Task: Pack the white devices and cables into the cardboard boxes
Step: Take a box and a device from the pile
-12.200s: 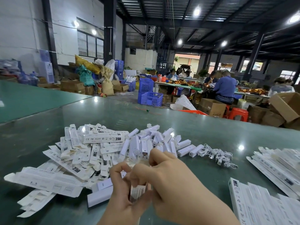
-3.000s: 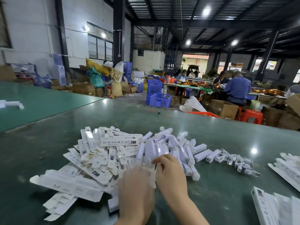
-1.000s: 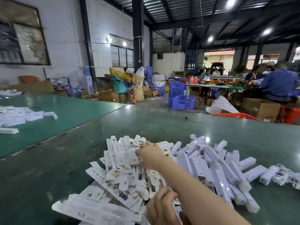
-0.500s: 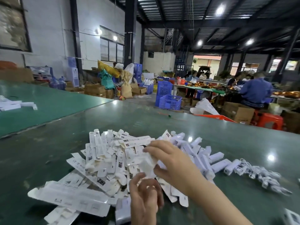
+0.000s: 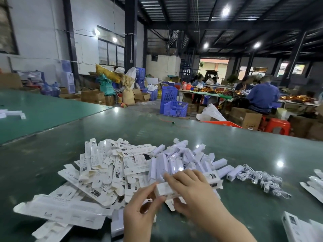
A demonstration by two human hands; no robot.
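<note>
A small white cardboard box (image 5: 163,189) is held just above the table between both hands. My left hand (image 5: 139,209) pinches its left end with thumb and fingers. My right hand (image 5: 190,189) curls over its right part. Behind them lies a heap of flat white box blanks (image 5: 108,165) on the left and a pile of white devices (image 5: 181,159) on the right. A tangle of white cables (image 5: 260,179) lies further right on the table.
The green glossy table (image 5: 174,130) stretches ahead. More flat white boxes lie at the right edge (image 5: 312,184) and bottom right (image 5: 300,227). A second green table (image 5: 43,109) is at left. People work at tables in the far right background.
My right hand has drawn back from the heap with a white box. My left hand has come up and taken its left end. The view has swung slightly right.
</note>
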